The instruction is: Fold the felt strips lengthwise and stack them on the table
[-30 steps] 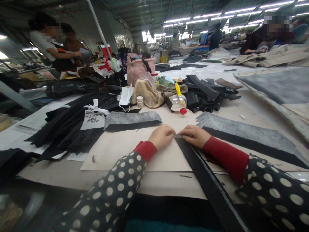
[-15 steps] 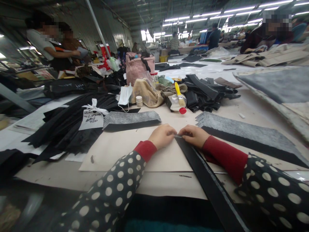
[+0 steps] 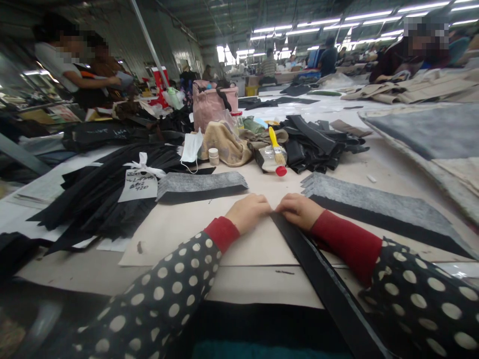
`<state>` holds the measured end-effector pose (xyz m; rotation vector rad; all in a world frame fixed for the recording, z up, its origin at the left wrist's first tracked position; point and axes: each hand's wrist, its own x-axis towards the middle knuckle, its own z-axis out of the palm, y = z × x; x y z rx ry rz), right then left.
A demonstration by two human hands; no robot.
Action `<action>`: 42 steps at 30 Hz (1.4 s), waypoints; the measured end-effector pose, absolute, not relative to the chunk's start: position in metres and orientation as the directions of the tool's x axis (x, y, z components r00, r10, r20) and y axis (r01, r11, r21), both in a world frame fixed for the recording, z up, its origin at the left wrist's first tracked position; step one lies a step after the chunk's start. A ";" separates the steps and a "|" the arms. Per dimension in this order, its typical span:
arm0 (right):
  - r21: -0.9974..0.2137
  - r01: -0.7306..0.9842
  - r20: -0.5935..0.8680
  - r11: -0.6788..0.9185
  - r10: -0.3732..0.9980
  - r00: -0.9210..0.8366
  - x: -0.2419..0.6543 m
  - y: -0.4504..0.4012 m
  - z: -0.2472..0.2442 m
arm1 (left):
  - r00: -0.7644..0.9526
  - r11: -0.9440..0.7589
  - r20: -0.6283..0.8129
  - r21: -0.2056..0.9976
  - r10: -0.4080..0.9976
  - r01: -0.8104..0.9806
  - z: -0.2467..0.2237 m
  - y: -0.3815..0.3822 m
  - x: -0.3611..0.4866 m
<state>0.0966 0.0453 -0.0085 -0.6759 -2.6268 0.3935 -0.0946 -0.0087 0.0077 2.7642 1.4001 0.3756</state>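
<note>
A long black fabric strip (image 3: 310,264) with a pale grey line along one side runs from my hands over the table's near edge. My right hand (image 3: 297,210) pinches the strip's far end, fingers closed. Just across from it, my left hand (image 3: 249,212) is closed at the tip of the same end, its fingertips against the corner. Left of my hands lies a fanned stack of grey-faced black strips (image 3: 204,183). A second such stack (image 3: 381,212) lies beyond my right forearm. Beneath the work is a beige board (image 3: 179,239).
A bundle of black fabric pieces (image 3: 108,194) with a handwritten tag (image 3: 138,185) lies left. Behind my hands are a yellow-handled brush (image 3: 276,142), a small jar (image 3: 213,156), a face mask (image 3: 192,148) and a pink bag (image 3: 213,107). Other people work farther back.
My left hand has shifted slightly left, opening a small gap between the hands. The grey flap at the strip's end no longer shows. The right hand stays on the strip.
</note>
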 end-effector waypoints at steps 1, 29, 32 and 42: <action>-0.324 0.390 0.307 0.862 0.486 -0.818 0.097 0.044 -0.007 | 0.589 -0.609 0.186 0.072 0.786 0.790 0.010 -0.011 -0.095; -0.578 0.545 0.115 0.608 0.721 -0.683 0.119 0.047 0.001 | 0.454 -0.505 0.232 0.259 0.860 0.823 0.006 -0.018 -0.069; -0.550 0.538 0.137 0.639 0.705 -0.696 0.119 0.045 0.003 | 0.460 -0.509 0.232 0.247 0.857 0.824 0.006 -0.019 -0.069; -0.344 0.478 0.183 0.808 0.557 -0.810 0.116 0.041 0.009 | 0.506 -0.512 0.165 -0.006 0.847 0.859 0.017 -0.027 -0.061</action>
